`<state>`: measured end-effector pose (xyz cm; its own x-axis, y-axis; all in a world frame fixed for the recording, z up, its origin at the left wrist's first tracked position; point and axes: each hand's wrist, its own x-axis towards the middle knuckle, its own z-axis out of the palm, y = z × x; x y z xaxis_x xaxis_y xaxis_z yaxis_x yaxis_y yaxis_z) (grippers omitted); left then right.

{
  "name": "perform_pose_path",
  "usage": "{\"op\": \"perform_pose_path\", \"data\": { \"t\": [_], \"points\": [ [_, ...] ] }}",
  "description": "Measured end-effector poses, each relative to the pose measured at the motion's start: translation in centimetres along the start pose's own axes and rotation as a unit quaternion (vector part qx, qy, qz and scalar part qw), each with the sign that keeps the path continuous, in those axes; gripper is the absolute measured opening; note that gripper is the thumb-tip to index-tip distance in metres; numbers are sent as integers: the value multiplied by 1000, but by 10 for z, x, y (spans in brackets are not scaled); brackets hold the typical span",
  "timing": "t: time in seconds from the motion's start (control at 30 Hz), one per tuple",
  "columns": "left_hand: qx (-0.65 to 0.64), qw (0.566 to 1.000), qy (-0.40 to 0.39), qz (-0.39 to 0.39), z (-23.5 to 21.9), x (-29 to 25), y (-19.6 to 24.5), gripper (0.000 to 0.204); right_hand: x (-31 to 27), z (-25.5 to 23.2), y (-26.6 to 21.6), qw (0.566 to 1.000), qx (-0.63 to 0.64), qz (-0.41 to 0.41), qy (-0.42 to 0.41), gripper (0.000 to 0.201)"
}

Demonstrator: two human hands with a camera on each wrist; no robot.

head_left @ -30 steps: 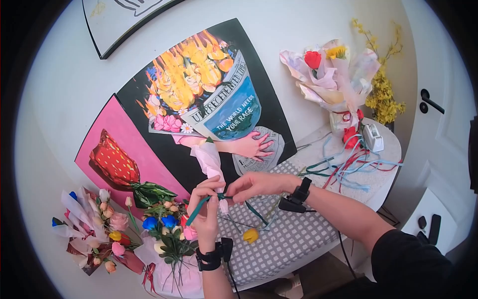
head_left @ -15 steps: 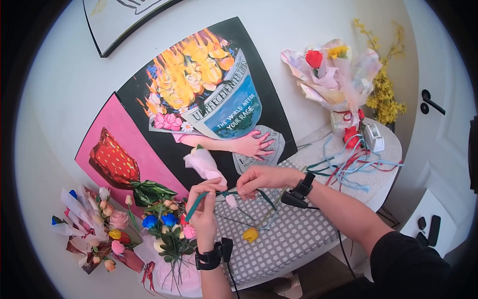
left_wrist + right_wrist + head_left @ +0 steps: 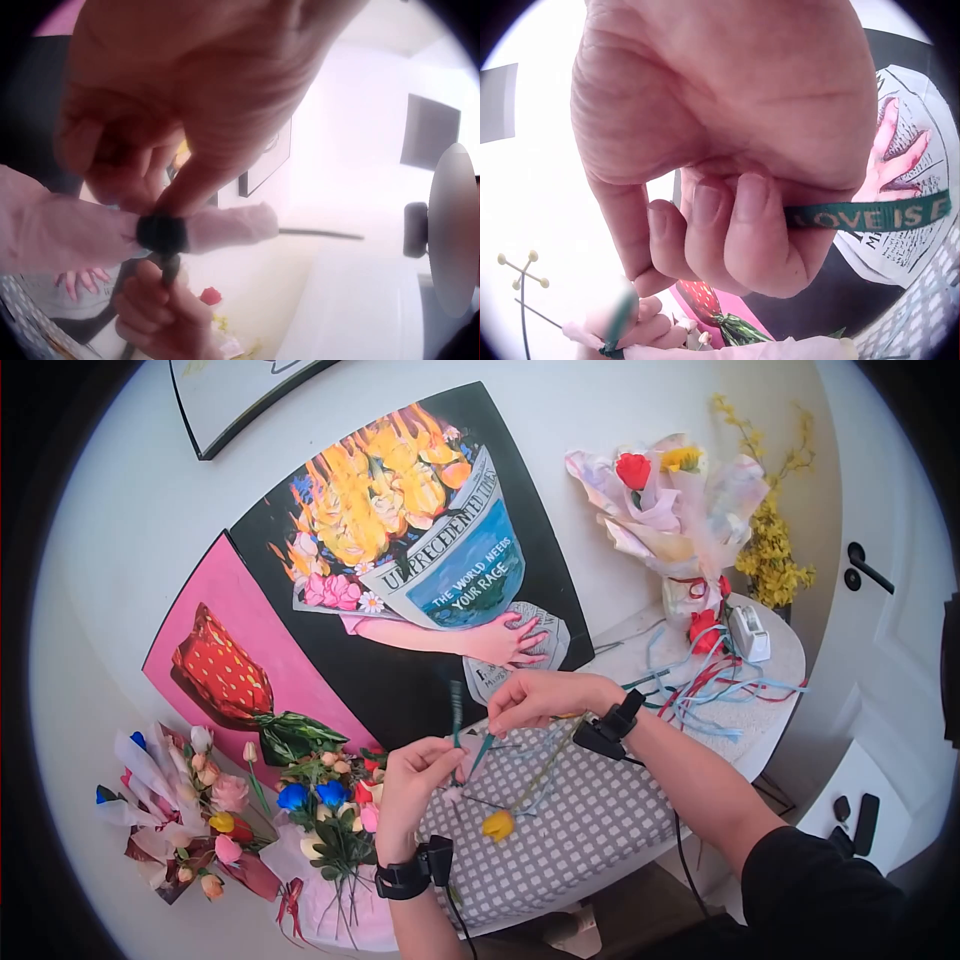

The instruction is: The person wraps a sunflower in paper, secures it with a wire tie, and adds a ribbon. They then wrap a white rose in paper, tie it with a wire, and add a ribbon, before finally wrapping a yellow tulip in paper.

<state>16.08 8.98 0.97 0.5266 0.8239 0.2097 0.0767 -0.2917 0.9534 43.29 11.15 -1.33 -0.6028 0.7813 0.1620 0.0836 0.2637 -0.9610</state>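
Dark green ribbon (image 3: 161,234) circles the narrow part of a pink-wrapped stem (image 3: 67,232) in the left wrist view. My left hand (image 3: 415,785) pinches at that band with thumb and fingertips. Its fellow, my right hand (image 3: 540,705), grips a length of the ribbon (image 3: 482,756) just up and to the right. In the right wrist view, printed ribbon (image 3: 870,216) comes out from under the right hand's (image 3: 727,142) curled fingers. The flower's head is hidden in the head view.
A yellow tulip (image 3: 498,825) lies on the checked cloth (image 3: 560,840). Loose flowers (image 3: 340,810) and a bouquet (image 3: 185,820) are at the left. Beyond my right hand are tangled ribbons (image 3: 715,705), a white tape dispenser (image 3: 750,633) and a wrapped bouquet (image 3: 690,530).
The pink-wrapped flower no longer points up above my left hand. My right hand has risen a little, and the ribbon between the hands has changed from a loose loop to a short, steep length.
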Motion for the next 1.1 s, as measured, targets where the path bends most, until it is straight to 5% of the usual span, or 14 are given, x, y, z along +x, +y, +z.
{"op": "perform_pose_path", "data": {
  "t": [0.2, 0.43, 0.63, 0.7, 0.93, 1.0, 1.03, 1.07, 1.1],
  "points": [
    [13, 996, -29, -81, 0, -1, -3, 14, -1, 3, -6, 995, 82, -6, -50, 24],
    [10, 997, -43, -69, 7, -2, 1, 14, -2, 9, -13, 988, 139, -56, -46, 20],
    [34, 993, -87, -71, 10, -4, -5, 22, 13, 22, -7, 992, 79, -70, 74, 20],
    [38, 993, -98, -54, 15, -5, 1, 23, 28, 30, 11, 964, -23, -182, 191, 19],
    [103, 989, -90, -63, 16, -4, 4, 18, 29, 37, 11, 961, -57, -143, 229, 17],
    [90, 991, -80, -65, 15, -3, -1, 20, 28, 43, 5, 932, -120, -192, 284, 17],
    [82, 990, -82, -75, 14, -2, -2, 19, 28, 48, -2, 872, -191, -289, 345, 16],
    [75, 990, -83, -85, 12, -2, -2, 19, 29, 49, -4, 875, -192, -289, 338, 16],
    [69, 992, -69, -80, 15, -2, -2, 19, 29, 47, -5, 824, -242, -327, 395, 18]
  ]
}}
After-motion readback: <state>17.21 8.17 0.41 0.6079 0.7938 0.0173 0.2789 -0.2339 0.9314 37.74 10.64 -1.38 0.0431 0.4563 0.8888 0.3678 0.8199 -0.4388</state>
